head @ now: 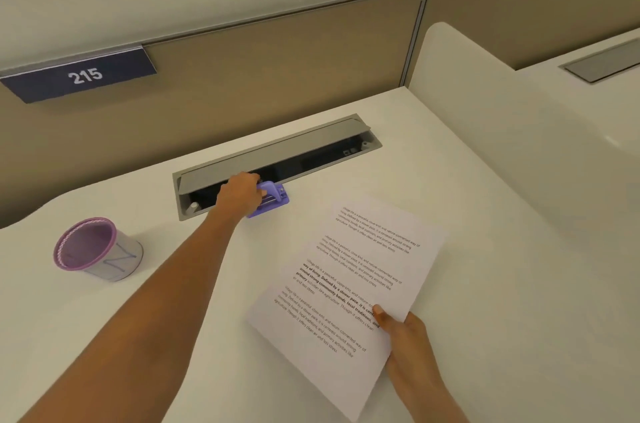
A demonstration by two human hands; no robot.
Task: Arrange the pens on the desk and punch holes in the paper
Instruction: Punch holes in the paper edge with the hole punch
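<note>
A purple hole punch (pixel 273 199) stands on the white desk (pixel 173 336) just in front of the cable tray. My left hand (pixel 240 192) reaches far forward and wraps over its left side. A printed sheet of paper (pixel 346 291) lies tilted on the desk to the right of centre. My right hand (pixel 405 339) pinches the sheet at its near right edge, thumb on top. A purple-rimmed pen cup (pixel 95 251) stands at the left; I cannot see any pens inside it from here.
A grey cable tray (pixel 277 159) with its lid raised is sunk into the desk behind the punch. A tan partition (pixel 259 69) with a sign reading 215 runs along the back. A white divider (pixel 485 110) bounds the desk on the right.
</note>
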